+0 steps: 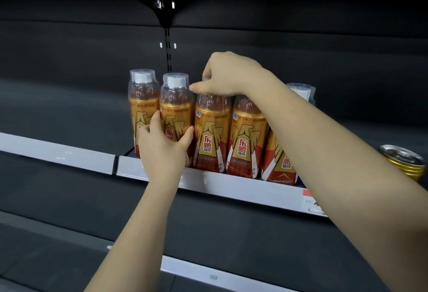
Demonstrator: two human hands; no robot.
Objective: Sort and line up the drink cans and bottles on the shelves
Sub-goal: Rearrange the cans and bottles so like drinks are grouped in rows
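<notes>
Five orange-labelled bottles stand in a row at the front edge of the dark shelf [231,183], and a gold can [404,161] stands near them at the right end. The left hand [162,146] has its grip closed around the body of the second bottle [177,106] from the left, thumb on one side and fingers on the other. The right hand [228,75] comes from above, its fingers curled over the cap of the third bottle [212,134], which stands upright just beside the second.
</notes>
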